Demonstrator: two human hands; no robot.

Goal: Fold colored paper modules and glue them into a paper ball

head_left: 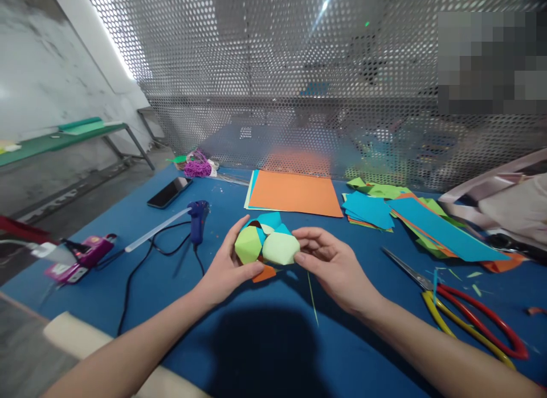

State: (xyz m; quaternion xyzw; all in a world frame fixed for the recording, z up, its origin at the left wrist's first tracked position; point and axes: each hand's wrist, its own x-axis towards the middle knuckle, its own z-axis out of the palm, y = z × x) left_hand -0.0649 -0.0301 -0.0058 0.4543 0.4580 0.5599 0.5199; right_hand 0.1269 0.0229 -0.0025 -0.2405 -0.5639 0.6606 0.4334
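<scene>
Between my hands, above the blue table, is a paper flower (249, 244) with rounded petals in lime green, pale green, blue and orange. My left hand (226, 267) is closed round its left side, the thumb lying across the lower front. My right hand (329, 267) pinches the edge of the pale green petal (281, 248) between thumb and fingers. The flower's underside is hidden. A thin green paper strip (313, 298) lies on the table below my right hand.
Scissors (427, 284) lie at right, near cut paper pieces (370, 210). Behind the flower are coloured sheets (294, 193). A glue gun (197, 221) with its cord, a phone (170, 193) and a purple power strip (81, 259) are at left. Perforated metal (256, 118) borders the back.
</scene>
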